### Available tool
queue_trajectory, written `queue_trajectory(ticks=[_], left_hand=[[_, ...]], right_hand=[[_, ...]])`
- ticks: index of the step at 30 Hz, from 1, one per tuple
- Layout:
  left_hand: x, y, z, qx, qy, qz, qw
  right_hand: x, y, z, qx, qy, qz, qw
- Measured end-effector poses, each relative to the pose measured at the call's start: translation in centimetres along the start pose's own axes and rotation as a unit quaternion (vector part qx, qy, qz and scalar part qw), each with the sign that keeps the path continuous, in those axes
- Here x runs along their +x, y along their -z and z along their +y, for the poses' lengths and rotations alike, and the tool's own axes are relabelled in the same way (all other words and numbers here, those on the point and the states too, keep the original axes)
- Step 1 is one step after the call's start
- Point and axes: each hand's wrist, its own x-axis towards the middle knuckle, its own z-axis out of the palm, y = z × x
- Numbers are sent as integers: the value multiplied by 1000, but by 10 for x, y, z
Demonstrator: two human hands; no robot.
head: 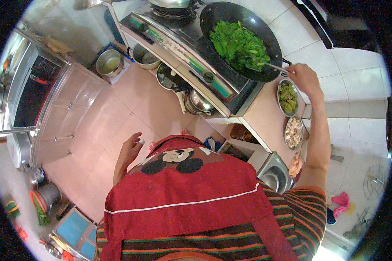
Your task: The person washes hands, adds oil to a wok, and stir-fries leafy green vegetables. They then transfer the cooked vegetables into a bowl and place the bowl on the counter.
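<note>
My right hand [303, 78] grips the metal handle of a cooking utensil [275, 67], whose far end is buried in chopped leafy greens [238, 45]. The greens lie heaped in a large black wok [267, 32] on the gas stove [183, 42]. Just below my right hand, an oval metal dish of olive-green cooked vegetables [288, 98] rests on the counter. Beside that dish is another, filled with pale chopped food [293, 133]. My left hand [132, 146] hangs at my side over the floor, fingers apart, with nothing in it.
A lidded pot [171, 3] occupies the far burner. Several pots, among them a steel pot [109, 63], stand on the floor by the stove. A metal sink [275, 174] is set into the counter at my right. Cabinets [75, 101] line the left side.
</note>
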Motion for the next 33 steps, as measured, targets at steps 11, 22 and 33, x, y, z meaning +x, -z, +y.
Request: queue_trajectory(ticks=[11, 22, 33], left_hand=[[-3, 3, -5, 25, 8, 11, 1000], [2, -6, 2, -4, 22, -13, 1000], [0, -16, 1, 7, 40, 5, 999]], right_hand=[[-16, 21, 66, -61, -84, 8, 995], [37, -49, 20, -56, -21, 103, 993], [25, -28, 120, 286, -194, -34, 938]])
